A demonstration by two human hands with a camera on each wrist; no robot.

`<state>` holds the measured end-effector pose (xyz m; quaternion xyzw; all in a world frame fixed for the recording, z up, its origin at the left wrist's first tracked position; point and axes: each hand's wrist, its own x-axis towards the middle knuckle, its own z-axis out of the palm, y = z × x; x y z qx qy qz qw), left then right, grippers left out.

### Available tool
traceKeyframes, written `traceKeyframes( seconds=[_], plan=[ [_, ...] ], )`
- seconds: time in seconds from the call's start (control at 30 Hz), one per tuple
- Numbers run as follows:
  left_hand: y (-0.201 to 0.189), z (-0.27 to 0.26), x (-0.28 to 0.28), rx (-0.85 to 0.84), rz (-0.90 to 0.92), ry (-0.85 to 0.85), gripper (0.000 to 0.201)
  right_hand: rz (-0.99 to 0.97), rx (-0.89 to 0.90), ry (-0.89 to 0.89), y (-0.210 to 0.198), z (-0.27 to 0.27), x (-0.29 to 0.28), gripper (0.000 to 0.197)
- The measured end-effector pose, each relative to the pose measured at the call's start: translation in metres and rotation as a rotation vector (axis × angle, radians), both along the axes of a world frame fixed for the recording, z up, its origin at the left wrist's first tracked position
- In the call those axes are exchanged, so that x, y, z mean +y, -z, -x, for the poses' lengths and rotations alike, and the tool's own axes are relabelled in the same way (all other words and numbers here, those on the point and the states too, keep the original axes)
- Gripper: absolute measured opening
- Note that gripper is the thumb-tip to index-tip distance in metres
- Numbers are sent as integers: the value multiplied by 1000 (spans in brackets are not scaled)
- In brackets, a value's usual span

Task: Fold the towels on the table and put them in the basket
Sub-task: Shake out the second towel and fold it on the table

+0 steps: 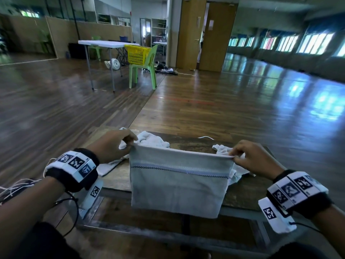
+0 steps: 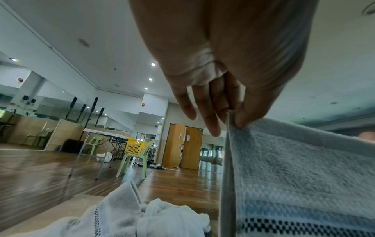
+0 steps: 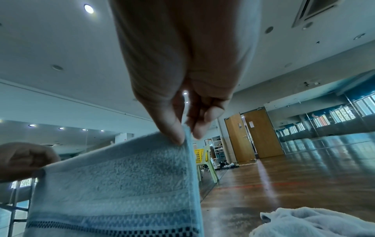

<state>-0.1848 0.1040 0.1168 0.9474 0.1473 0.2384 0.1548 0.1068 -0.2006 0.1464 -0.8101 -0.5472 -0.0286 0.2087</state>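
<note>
Pale blue towel (image 1: 178, 181) hangs at lower centre of the head view, above the table (image 1: 248, 195), left hand (image 1: 112, 145) and right hand (image 1: 254, 157) each pinching a top corner. Best to keep corners level, edge taut, before folding.

Towels: one pale blue towel (image 1: 177, 182) with a dark checked stripe hangs over the near edge of the surface (image 1: 242, 195). White towels lie crumpled toward the far edge: one heap (image 1: 151, 139) at the far left corner, another (image 1: 222, 149) toward the far right; how many cloths each heap holds is hard to tell. Hands: two, the left hand (image 1: 112, 144) and the right hand (image 1: 255, 157). Yellow baskets: one (image 1: 137, 54). Green chairs: at least two, one (image 1: 144, 69) under the basket.
</note>
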Motion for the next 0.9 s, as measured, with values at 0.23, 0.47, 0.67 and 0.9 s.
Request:
traceKeyframes(
  seconds=[0.23, 0.47, 0.67, 0.9],
  plan=[
    [-12, 4, -8, 172, -62, 8, 15, 181, 24, -28, -7, 1, -4, 16],
    [-8, -4, 4, 365, 9, -13, 18, 251, -22, -66, -3, -12, 18, 15],
    [-49, -39, 20, 99, -154, -129, 16, -131, -103, 68, -32, -41, 57, 16],
    [-98, -44, 10, -214, -205, -92, 18, -408, -246, 84, -78, -51, 44, 15]
  ],
)
